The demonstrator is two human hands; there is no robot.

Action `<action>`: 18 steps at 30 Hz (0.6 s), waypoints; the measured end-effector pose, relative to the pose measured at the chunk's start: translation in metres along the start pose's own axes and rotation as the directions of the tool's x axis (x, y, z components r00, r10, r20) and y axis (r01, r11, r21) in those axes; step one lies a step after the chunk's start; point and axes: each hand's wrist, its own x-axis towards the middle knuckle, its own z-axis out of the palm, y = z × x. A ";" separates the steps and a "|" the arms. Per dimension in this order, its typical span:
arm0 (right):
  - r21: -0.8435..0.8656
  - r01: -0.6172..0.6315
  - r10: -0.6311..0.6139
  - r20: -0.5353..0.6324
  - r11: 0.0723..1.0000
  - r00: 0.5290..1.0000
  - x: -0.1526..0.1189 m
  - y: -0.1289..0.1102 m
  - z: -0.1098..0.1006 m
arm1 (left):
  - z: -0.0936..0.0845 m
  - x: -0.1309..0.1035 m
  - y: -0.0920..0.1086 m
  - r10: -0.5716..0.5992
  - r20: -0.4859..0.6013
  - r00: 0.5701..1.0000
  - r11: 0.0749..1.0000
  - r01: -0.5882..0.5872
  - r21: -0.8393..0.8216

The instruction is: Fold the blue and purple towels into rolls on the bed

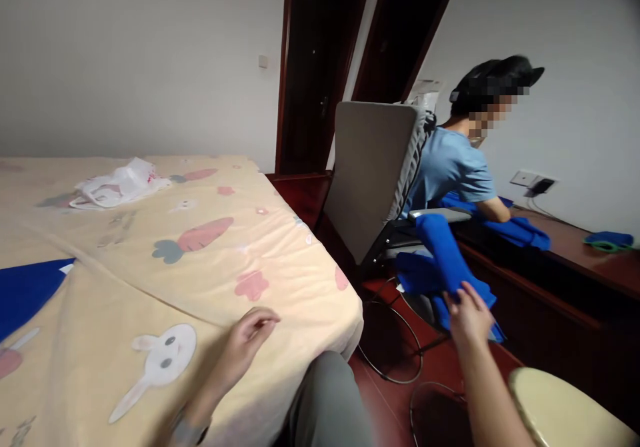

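Observation:
My right hand (469, 315) reaches out past the bed's edge, its fingers closed on the near edge of a blue cloth (440, 247). The cloth hangs in loose folds over a stool beside the chair's armrest, and its exact kind cannot be made out. My left hand (249, 334) rests near the corner of the bed, fingers curled in and thumb against them, with nothing seen in it. Another blue cloth (33, 290), with a small white tag at its corner, lies on the bed at the far left.
A patterned sheet (280, 260) covers the bed, with a crumpled white plastic bag (120, 184) at the back. A person (450, 160) sits in a grey-backed chair (373, 167), leaning over a brown desk (565, 234) with blue cloth. A pale round stool (570, 407) stands at lower right.

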 end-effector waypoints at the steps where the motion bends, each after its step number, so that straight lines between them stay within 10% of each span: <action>1: -0.004 -0.057 0.057 -0.017 0.998 0.998 0.000 0.020 0.004 | -0.014 -0.014 -0.018 -0.088 -0.026 0.996 0.996 0.089 0.022; 8: 0.099 -0.117 0.131 -0.158 0.988 0.979 0.014 0.049 0.020 | -0.097 -0.069 -0.086 -0.351 -0.337 0.874 0.930 0.367 -0.016; 18: 0.353 -0.005 0.103 -0.258 0.936 0.961 0.094 -0.038 0.054 | -0.097 -0.065 -0.088 -0.289 -0.314 0.905 0.950 0.312 0.026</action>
